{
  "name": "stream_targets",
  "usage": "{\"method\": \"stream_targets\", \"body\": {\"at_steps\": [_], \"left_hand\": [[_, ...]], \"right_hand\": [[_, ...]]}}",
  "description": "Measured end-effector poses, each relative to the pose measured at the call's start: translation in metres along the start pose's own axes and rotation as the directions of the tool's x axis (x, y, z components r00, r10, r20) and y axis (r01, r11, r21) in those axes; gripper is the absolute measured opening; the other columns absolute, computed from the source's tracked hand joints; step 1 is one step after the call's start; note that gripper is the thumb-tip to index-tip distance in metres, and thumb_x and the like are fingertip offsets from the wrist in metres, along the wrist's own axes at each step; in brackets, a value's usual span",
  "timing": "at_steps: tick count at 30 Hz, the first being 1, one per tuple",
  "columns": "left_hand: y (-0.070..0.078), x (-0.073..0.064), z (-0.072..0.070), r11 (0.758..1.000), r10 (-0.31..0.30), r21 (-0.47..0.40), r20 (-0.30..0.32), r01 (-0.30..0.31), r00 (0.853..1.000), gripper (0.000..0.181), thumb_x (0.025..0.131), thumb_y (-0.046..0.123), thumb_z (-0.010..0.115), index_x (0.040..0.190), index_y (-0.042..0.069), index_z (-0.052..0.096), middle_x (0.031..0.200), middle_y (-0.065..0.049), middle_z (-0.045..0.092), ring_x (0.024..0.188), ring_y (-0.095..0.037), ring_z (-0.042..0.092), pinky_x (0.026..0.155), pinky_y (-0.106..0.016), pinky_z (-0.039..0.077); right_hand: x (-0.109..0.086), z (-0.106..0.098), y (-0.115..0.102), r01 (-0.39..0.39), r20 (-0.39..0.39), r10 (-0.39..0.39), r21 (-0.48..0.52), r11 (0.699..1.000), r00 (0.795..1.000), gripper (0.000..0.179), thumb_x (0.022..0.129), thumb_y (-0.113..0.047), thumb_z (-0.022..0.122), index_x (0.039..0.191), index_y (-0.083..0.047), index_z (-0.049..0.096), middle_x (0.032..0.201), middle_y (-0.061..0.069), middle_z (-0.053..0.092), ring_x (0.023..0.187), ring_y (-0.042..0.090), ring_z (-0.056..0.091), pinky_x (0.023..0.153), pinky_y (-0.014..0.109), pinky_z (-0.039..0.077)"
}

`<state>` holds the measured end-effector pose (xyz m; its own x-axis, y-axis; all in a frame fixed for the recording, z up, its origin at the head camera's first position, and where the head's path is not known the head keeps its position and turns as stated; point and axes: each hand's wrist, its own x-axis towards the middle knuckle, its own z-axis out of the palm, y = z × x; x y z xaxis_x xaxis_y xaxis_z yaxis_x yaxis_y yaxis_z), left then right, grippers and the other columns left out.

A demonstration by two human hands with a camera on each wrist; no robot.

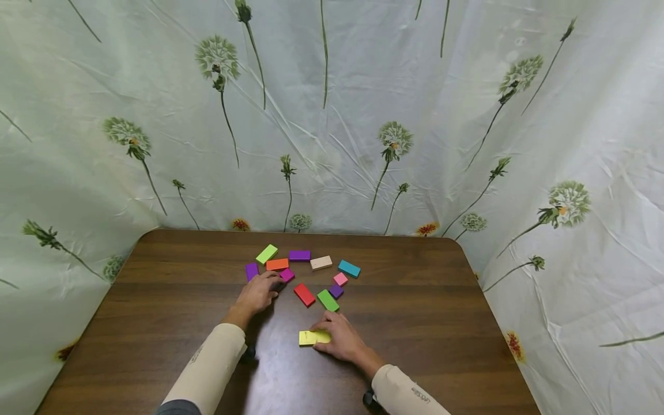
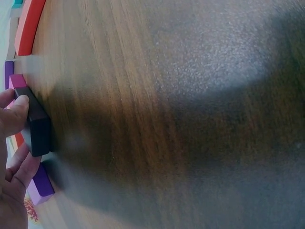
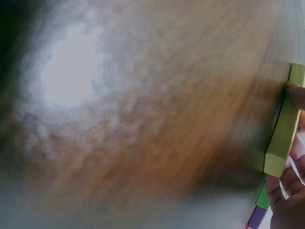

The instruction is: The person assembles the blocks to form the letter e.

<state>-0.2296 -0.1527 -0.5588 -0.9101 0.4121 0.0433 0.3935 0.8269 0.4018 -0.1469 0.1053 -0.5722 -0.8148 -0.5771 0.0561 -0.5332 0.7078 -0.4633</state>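
Gripped by the right hand, a yellow block lies at its 9 o'clock in the head view; the left hand is at 10 o'clock. Left wrist view: that hand pinches a black block, thumb and fingers spread, probably for steadiness; a purple block sits at 6 o'clock. Right wrist view: similar spacing likely controls the yellow block's angle, a green block at 7 o'clock.

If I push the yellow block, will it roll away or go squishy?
The yellow block probably won't roll, because its sides look flat. It likely won't squish either: its edges look straight and stiff, with no bend. It might slide quite easily, since the table looks smooth and shiny.
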Motion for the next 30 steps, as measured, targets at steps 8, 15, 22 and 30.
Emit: {"method": "stream_targets", "body": {"at_steps": [8,15,22,30], "left_hand": [[-0.0016,0.0008,0.0015,1.000,-0.023,0.003,0.013,0.023,1.000,0.035,0.085,0.001,0.068,0.119,0.007,0.065,0.127,-0.014,0.055,0.112,-0.040,0.054,0.095,-0.053,0.043],[-0.0011,0.0005,0.0017,1.000,-0.019,0.011,0.010,0.019,1.000,0.036,0.084,0.002,0.069,0.119,0.008,0.066,0.126,-0.013,0.056,0.112,-0.039,0.055,0.094,-0.052,0.044],[-0.0003,0.0012,0.0002,1.000,0.002,0.010,0.001,-0.002,1.000,0.035,0.083,0.001,0.069,0.117,0.006,0.066,0.123,-0.014,0.056,0.111,-0.039,0.055,0.095,-0.051,0.043],[-0.0018,-0.0004,0.0018,0.999,0.043,-0.018,-0.037,-0.043,0.998,0.034,0.079,-0.001,0.069,0.113,0.004,0.065,0.109,-0.019,0.058,0.100,-0.040,0.057,0.088,-0.052,0.046]], "right_hand": [[0.0014,0.0005,0.0011,-0.019,0.025,0.019,0.001,1.000,0.999,0.028,0.079,-0.031,0.079,0.105,-0.021,0.074,0.093,-0.012,0.056,0.090,0.004,0.050,0.086,0.028,0.040],[0.0001,-0.0011,0.0016,-0.020,0.039,0.019,0.032,0.999,0.999,0.029,0.079,-0.030,0.077,0.106,-0.020,0.072,0.097,-0.010,0.059,0.093,0.005,0.052,0.088,0.029,0.039],[0.0003,-0.0011,0.0021,-0.027,0.045,0.024,0.055,0.998,0.999,0.028,0.081,-0.031,0.076,0.107,-0.019,0.073,0.098,-0.009,0.060,0.094,0.005,0.053,0.088,0.029,0.039],[0.0009,-0.0013,0.0038,-0.016,0.056,0.009,0.119,0.993,0.998,0.028,0.082,-0.028,0.076,0.107,-0.017,0.073,0.100,-0.007,0.062,0.094,0.006,0.052,0.088,0.030,0.039]]}}
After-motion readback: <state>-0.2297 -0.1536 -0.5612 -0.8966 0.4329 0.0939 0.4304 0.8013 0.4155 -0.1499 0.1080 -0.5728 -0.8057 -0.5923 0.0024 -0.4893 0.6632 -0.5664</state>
